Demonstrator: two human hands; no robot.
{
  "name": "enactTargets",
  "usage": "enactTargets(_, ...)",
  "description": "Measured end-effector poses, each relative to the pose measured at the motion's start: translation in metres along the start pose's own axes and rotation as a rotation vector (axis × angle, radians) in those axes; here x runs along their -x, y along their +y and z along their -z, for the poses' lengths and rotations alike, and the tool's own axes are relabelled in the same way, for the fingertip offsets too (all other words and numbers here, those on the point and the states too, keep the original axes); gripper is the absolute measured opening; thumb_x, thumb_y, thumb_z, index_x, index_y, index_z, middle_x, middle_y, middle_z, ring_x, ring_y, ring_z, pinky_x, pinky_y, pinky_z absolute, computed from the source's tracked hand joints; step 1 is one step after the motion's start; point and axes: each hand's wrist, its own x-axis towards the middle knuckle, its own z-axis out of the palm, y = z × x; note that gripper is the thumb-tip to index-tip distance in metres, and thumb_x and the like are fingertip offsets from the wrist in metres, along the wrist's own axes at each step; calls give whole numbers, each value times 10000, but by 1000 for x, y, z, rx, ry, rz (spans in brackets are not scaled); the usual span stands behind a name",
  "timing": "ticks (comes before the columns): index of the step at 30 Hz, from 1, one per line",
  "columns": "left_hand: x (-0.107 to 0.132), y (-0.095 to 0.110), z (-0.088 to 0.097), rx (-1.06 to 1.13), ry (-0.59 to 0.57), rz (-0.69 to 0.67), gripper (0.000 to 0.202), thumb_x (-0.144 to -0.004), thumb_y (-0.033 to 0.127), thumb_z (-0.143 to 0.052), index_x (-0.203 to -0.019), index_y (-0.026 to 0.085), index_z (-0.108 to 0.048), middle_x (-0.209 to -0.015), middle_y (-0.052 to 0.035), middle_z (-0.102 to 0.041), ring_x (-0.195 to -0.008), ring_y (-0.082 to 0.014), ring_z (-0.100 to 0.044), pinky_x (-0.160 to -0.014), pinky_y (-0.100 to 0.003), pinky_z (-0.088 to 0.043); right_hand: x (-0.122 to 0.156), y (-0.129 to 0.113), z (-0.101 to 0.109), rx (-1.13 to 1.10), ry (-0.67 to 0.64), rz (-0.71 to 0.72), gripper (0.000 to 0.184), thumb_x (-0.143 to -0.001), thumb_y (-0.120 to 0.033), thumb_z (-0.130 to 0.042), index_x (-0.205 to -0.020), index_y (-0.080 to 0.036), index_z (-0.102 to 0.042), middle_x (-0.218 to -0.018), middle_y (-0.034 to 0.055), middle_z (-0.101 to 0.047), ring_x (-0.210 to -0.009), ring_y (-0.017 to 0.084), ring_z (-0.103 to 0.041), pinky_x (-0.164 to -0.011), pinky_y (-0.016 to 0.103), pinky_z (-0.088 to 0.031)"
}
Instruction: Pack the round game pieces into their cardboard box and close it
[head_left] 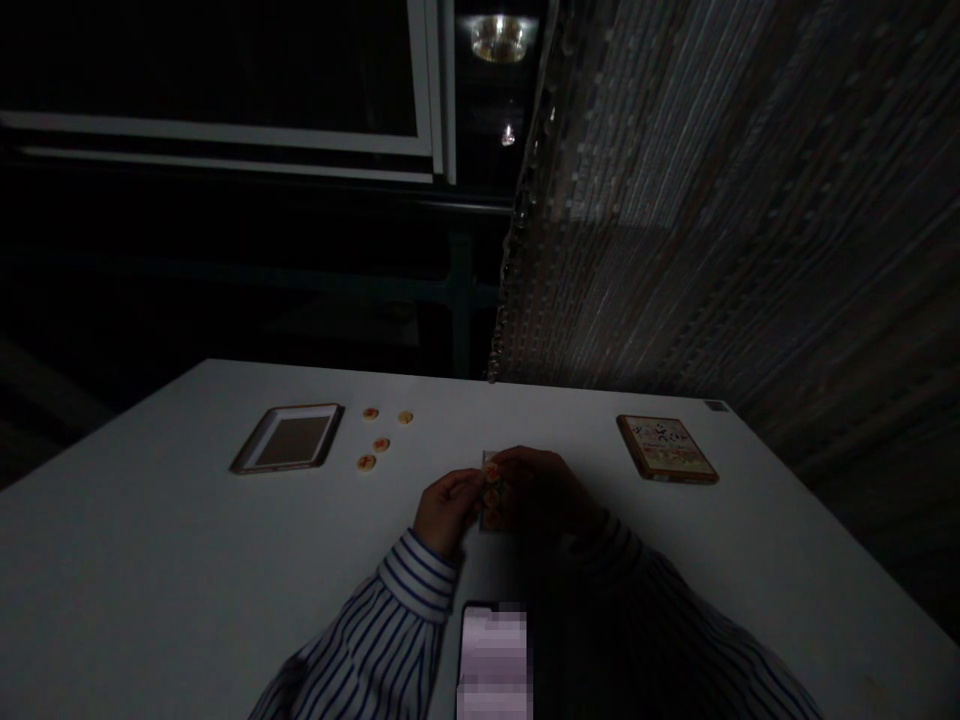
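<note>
Crowding around one small tray (493, 518), the two hands meet over the white table (187, 570)! The left hand (442, 512) has its fingers bunched at the tray's left edge, by the topmost disc; whether they pinch disc or tray, I can't tell. The right hand (553, 490) curls over the tray's right side, deep in shadow, its grip impossible to call, and it blocks our look at that half. At least three round discs (492, 497) show in the tray, reddish marks on them, none legible.

Take the tray as the clock's centre. At six o'clock, between two striped sleeves (375, 630), lies one phone (493, 660), its screen pixelated, nothing readable. Out at ten, four loose discs (366, 463), counted, each marked, too small to read. Beyond them, between nine and ten, one shallow open box (289, 440). Swing to between two and three: one flat box (667, 447), printed cover up, its lettering too dim to read. At the far right corner, one dark label (716, 406). Further out, a bead-string curtain (637, 200) fills one o'clock, and a pale window frame (435, 100) stands at eleven to twelve.
</note>
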Motion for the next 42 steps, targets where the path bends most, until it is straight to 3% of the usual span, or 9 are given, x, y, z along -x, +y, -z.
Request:
enactTargets(16, -3, -5, 3, -9, -27, -34, 366, -577, 395, -673, -790, 101, -625, -523, 6, -562, -403, -42, -404, -386, -167, -274, 0, 1, -1, 47, -22, 54, 238, -796, -344, -480, -901, -189, -626, -892, 48, -660, -822, 176, -610, -744, 332, -488)
enactTargets(25, -2, -2, 3, -16, 7, -10, 371, -548, 423, -681, -753, 121, -615, -428, 41, -500, -346, -42, -379, -343, -167, -238, 1, 6, -2, 244, 9, 112, 309, -811, -343, -461, -1065, -198, -559, -931, 70, -634, -834, 172, -580, -733, 312, -461)
enactTargets(32, -2, 0, 2, 27, 31, 23, 408, -512, 442, -698, -752, 125, -606, -482, 33, -538, -364, -43, -403, -351, -164, -254, -3, -5, -4, 430, -39, 244, 296, -834, -364, -402, -987, -184, -581, -917, 85, -633, -832, 182, -555, -753, 328, -413)
enactTargets(38, -1, 2, 2, -4, 21, 4, 397, -525, 439, -688, -745, 120, -602, -454, 35, -523, -355, -45, -397, -347, -166, -247, -4, -11, -2, 559, -87, 219, 269, -845, -366, -388, -811, -194, -591, -762, 48, -621, -707, 148, -531, -660, 273, -381)
enactTargets(42, -1, 1, 3, 6, 12, -3, 370, -537, 419, -684, -737, 120, -601, -452, 38, -521, -367, -46, -404, -359, -167, -259, -4, -11, -2, 588, -100, 240, 261, -841, -371, -392, -845, -189, -580, -769, 47, -617, -718, 151, -523, -661, 268, -365)
